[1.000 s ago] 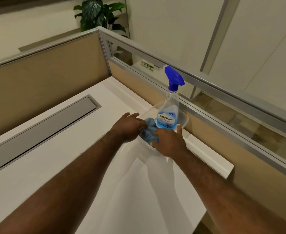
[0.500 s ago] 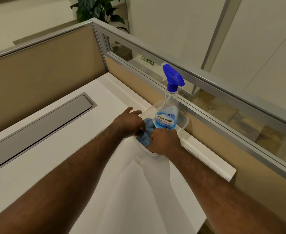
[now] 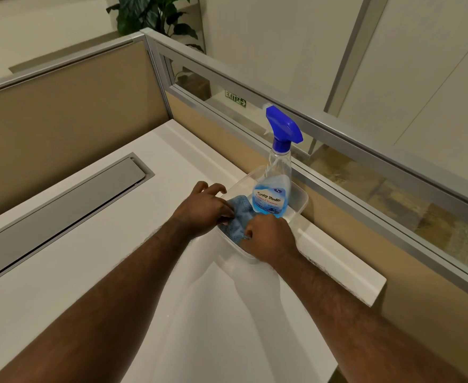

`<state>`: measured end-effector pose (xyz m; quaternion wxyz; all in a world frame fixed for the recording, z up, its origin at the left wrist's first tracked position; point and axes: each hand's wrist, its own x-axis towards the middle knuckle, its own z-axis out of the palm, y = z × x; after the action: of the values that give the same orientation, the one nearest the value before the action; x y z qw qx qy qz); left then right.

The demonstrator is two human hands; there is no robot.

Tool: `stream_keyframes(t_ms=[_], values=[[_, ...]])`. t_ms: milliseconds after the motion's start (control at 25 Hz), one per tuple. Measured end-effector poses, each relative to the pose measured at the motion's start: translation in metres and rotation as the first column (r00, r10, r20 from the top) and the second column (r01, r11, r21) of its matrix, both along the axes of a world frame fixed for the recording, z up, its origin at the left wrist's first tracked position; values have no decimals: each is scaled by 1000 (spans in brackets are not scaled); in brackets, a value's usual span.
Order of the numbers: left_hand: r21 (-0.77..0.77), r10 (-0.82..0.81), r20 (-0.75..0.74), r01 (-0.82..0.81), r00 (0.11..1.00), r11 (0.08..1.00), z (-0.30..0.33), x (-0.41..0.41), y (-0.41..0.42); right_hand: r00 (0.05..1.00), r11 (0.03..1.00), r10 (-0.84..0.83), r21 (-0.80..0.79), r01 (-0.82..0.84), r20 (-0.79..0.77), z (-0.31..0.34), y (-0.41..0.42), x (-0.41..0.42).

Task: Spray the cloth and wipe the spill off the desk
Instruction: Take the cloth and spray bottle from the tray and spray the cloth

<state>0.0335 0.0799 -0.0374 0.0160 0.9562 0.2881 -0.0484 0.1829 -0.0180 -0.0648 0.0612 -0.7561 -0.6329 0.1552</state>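
— Reaching w/ both hands into clear tub (image 3: 302,208) on white tabletop (image 3: 89,272)?

— Yes. Our left hand (image 3: 202,214) and right hand (image 3: 268,239) each pinch the blue cloth (image 3: 237,219) inside it; spray bottle (image 3: 275,175) stands upright just behind.

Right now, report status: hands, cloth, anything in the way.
Both hands, left hand and right hand, pinching the blue cloth inside the clear tub. Spray bottle upright in tub, untouched. No obstruction seen.
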Motion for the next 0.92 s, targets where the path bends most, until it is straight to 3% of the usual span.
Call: stream_keyframes(t_ms=[360, 560, 720, 840, 920], values=[[112, 54, 298, -92, 953, 990, -5, -4, -13, 990, 949, -144, 280, 142, -15, -5, -18, -5], [134, 94, 471, -177, 877, 975, 5, -6, -21, 994, 926, -103, 368, 85, 30, 3, -26, -7], [122, 130, 522, -225, 843, 967, 21, -9, -29, 997, 866, -74, 495, 63, 1, 26, -28, -8], [1, 257, 615, -327, 745, 945, 38, -18, -36, 1000, 783, -15, 622, 9, 5, 57, -27, -6], [-167, 360, 637, -334, 681, 928, 50, -33, -40, 991, 797, 56, 603, 30, -124, 83, -21, -5]])
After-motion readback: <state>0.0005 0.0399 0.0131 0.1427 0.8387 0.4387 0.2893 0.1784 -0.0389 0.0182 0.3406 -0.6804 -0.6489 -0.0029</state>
